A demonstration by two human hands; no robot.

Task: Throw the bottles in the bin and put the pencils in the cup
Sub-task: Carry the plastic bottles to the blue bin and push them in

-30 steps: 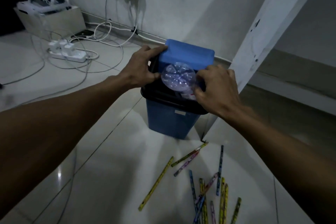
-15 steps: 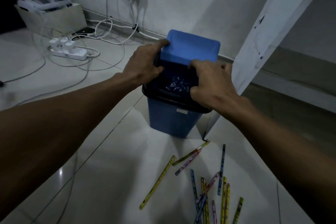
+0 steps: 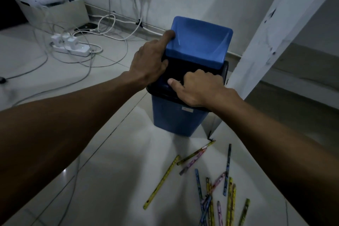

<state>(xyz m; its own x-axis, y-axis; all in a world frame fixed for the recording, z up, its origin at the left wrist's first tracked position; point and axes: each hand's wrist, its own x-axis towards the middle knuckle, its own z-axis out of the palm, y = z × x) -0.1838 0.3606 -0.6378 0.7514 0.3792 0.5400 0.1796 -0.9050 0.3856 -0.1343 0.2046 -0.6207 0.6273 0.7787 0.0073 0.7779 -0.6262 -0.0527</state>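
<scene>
A blue bin (image 3: 174,121) with a black rim stands on the white tiled floor, its blue swing lid (image 3: 200,42) tipped up and open. My left hand (image 3: 148,60) grips the lid's left edge, with the index finger on its corner and the thumb at the rim. My right hand (image 3: 200,88) rests on the front rim, fingers curled into the dark opening and thumb stretched left, with nothing visible in it. No bottle shows; the inside of the bin is black. Several colourful pencils (image 3: 211,185) lie scattered on the floor in front of the bin. No cup is in view.
A white slanted post (image 3: 271,29) rises just right of the bin. At the far left lie a white power strip (image 3: 70,47) with plugs and loose cables (image 3: 110,29) across the floor. Behind them stands a white box (image 3: 53,11) holding a headset.
The clear bottle that my right hand pushed into the opening has dropped out of sight inside the bin. My right hand has settled on the rim. The lid is tipped further up.
</scene>
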